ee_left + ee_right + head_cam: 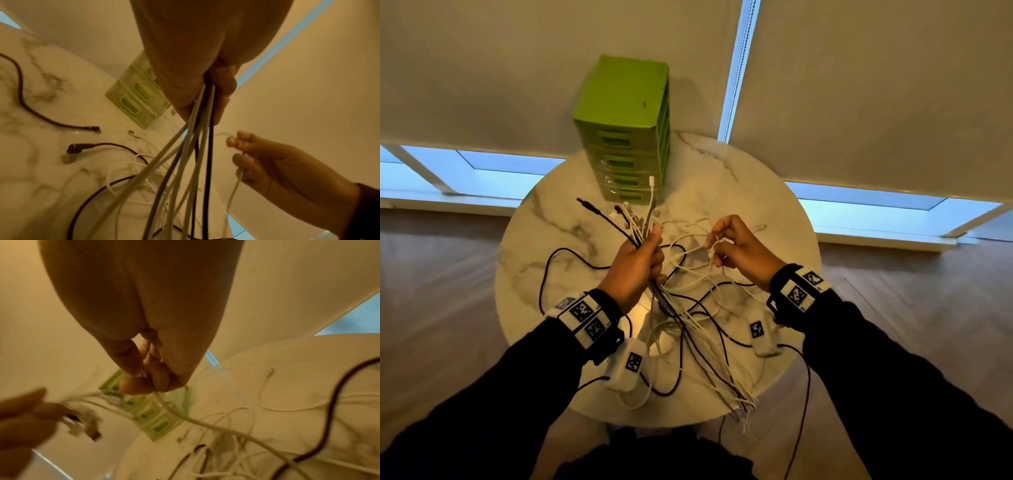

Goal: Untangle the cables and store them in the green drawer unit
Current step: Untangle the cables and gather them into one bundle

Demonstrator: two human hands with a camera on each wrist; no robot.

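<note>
Cables bunched in the left hand, one white cable drawn aside by the right.

A snag is judged the main risk: if the white cable (690, 251), pinched in the right hand (739, 251), is pulled while looped through the bundle (674, 318), the knot could tighten or loose ends could be dragged off the desk's (756, 192) near edge, where several already overhang. The bundle is gripped in the left hand's (635, 265) fist above the desk's middle; the drawer unit (625, 137) stands at the far edge, drawers apparently closed.
</note>
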